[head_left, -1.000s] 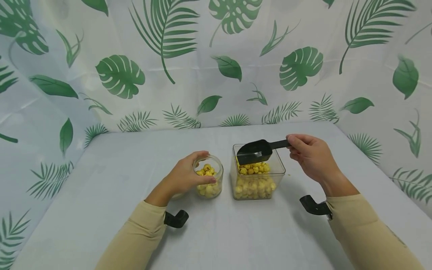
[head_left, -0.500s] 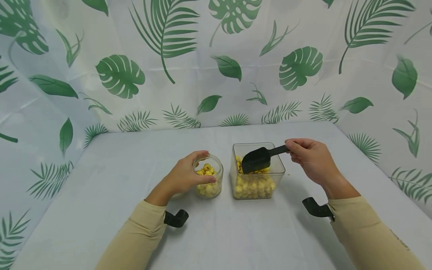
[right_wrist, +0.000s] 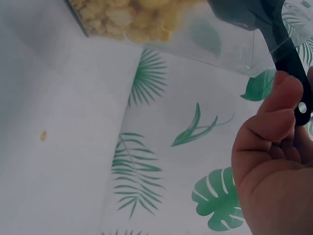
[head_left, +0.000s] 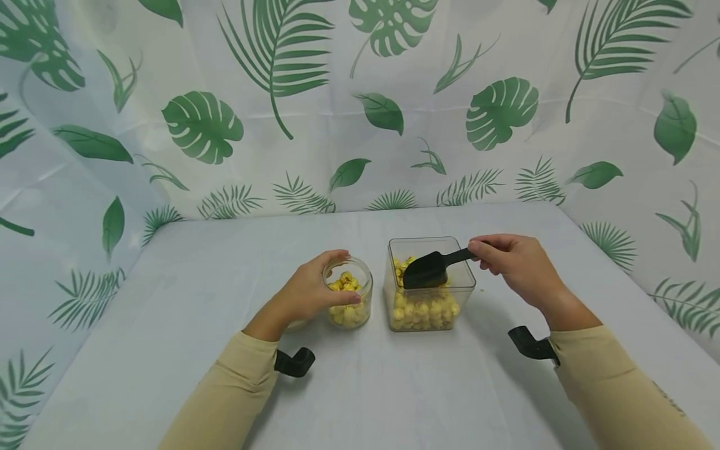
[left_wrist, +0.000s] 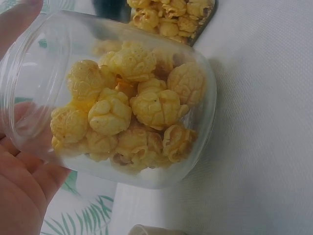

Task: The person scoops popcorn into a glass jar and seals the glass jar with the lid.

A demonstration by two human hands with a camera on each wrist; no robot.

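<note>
My left hand (head_left: 309, 290) grips a clear round jar (head_left: 365, 300) near its rim, thumb on the near side and fingers on the far side. Yellow popcorn (left_wrist: 122, 107) fills part of the jar, which stands on the table. To its right is a clear square container (head_left: 394, 312) holding more popcorn (head_left: 424, 312). My right hand (head_left: 517, 265) pinches the end of a black scoop's handle. The black scoop (head_left: 425, 270) dips into the container's mouth, its bowl low against the popcorn and tilted down to the left. The scoop's inside is hidden in the head view.
A pale rounded thing (head_left: 296, 325) shows partly behind my left wrist; its kind cannot be told. One small yellow crumb (right_wrist: 43, 136) lies right of the container. A leaf-patterned cloth (head_left: 416, 169) hangs behind the white table (head_left: 394, 400).
The black scoop has gone from above the container's rim down into it, and its bowl has tipped over. My right hand has lowered slightly and shifted left. My left hand still holds the jar.
</note>
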